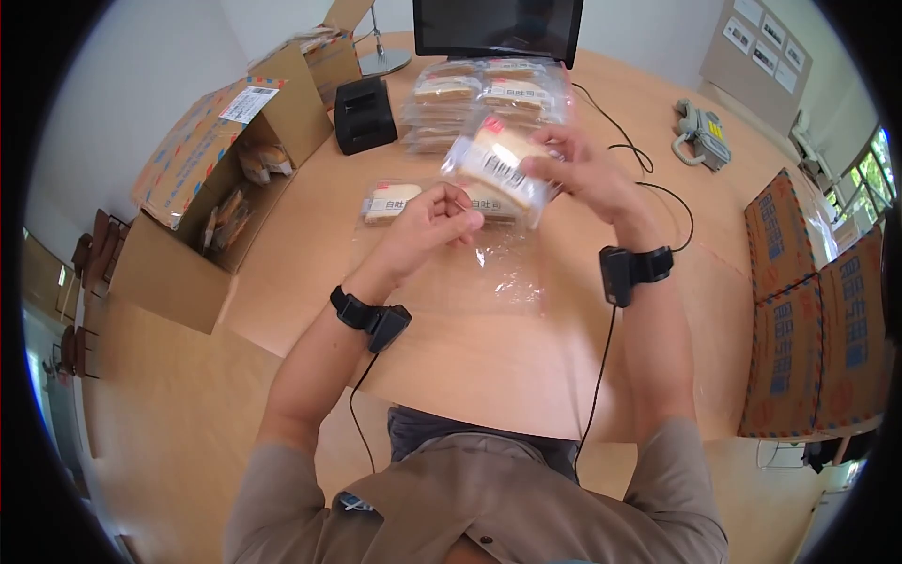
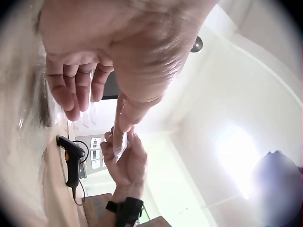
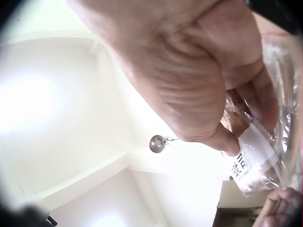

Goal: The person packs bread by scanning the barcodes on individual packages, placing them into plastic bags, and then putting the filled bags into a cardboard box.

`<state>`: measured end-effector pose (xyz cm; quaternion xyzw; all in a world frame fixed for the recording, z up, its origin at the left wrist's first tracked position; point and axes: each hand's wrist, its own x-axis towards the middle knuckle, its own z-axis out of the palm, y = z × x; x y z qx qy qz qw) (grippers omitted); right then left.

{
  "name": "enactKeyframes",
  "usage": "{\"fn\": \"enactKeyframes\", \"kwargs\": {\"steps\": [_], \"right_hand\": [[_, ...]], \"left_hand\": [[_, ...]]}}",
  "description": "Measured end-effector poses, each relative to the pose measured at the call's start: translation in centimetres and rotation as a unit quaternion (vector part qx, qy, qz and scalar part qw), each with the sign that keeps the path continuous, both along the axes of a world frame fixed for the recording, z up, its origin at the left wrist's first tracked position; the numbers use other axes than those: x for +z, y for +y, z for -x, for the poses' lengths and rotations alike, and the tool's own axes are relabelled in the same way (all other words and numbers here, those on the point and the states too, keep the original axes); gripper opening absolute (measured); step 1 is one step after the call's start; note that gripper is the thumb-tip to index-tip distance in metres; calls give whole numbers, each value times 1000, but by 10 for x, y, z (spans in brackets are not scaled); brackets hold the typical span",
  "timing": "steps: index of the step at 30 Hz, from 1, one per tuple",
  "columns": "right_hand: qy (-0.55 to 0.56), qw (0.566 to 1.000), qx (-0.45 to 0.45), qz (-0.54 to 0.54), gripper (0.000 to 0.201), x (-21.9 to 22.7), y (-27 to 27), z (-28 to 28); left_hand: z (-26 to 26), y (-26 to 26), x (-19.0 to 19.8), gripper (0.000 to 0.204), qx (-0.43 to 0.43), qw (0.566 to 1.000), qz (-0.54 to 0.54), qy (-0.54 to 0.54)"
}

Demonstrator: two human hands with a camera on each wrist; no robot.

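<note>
My right hand [image 1: 592, 174] grips a clear-wrapped pack of sliced white bread [image 1: 498, 160] by its right side, thumb on the front label and fingers behind. The pack is raised and tilted over the table. My left hand [image 1: 427, 230] hovers just below and left of it, its fingers [image 2: 83, 90] loosely bent with nothing between them. Beneath the hands a large clear plastic bag [image 1: 479, 277] lies flat. Two more bread packs, a left one [image 1: 385, 202] and a right one [image 1: 489, 202], lie side by side at its far end, the right one partly covered by my left hand.
Behind stands a stack of wrapped bread packs [image 1: 442, 89] before a monitor [image 1: 498, 28]. An open carton [image 1: 188, 216] with packs inside is at left, beside a black device [image 1: 365, 115]. Cartons [image 1: 813, 329] and a telephone [image 1: 703, 136] are at right. A handheld scanner [image 2: 72, 161] lies on the table.
</note>
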<state>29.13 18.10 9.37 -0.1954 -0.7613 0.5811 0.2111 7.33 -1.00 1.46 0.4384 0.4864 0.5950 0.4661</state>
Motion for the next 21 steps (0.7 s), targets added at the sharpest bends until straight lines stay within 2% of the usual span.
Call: {"fn": "enactKeyframes", "kwargs": {"steps": [2, 3, 4, 5, 6, 8, 12, 14, 15, 17, 21], "right_hand": [[59, 997, -50, 19, 31, 1, 18, -15], [56, 997, -49, 19, 31, 3, 24, -24], [45, 997, -63, 17, 31, 12, 26, -33], [34, 996, -76, 16, 31, 17, 28, -40], [30, 997, -73, 16, 31, 19, 31, -45], [-51, 998, -32, -27, 31, 21, 36, -54], [-122, 991, -10, -46, 29, 28, 23, -64], [-137, 989, 5, -46, 28, 28, 27, -69], [-151, 987, 23, -50, 27, 28, 28, -71], [-151, 987, 9, -52, 27, 29, 29, -71], [-156, 986, -8, -63, 28, 28, 30, -71]], "left_hand": [[-18, 1, 13, 29, -49, 978, 77, 185], [-28, 3, 14, 29, -48, 979, 78, 182], [-41, 4, 14, 35, -55, 939, 78, 330], [-53, 5, 13, 43, -60, 877, 77, 470], [-66, 6, 11, 43, -57, 879, 78, 467], [-86, 8, 8, 51, -20, 771, 106, 627], [-86, 16, -18, 44, -17, 768, 95, 633], [-83, 15, -24, 34, 4, 818, 57, 572], [-81, 15, -27, 34, 1, 819, 58, 571], [-75, 16, -27, 32, -13, 853, 42, 521], [-65, 13, -11, 32, 10, 870, 27, 493]]}}
